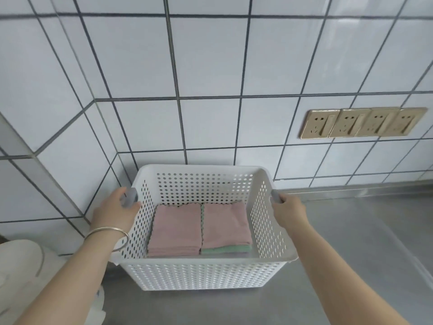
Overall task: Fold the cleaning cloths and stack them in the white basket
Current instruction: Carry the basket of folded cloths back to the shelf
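Two stacks of folded cloths (199, 228) lie side by side in the white basket (203, 275). Your left hand (114, 212) and right hand (289, 211) each grasp a grey handle (129, 197); folding appears complete, with no loose cloth in view.

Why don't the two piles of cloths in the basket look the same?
The left pile shows only pink cloths at its front edge; the right pile has green and purplish cloths under its pink top. The left pile's top lies smooth; the right pile's top has a crease. Both are folded and sit side by side in the white basket.
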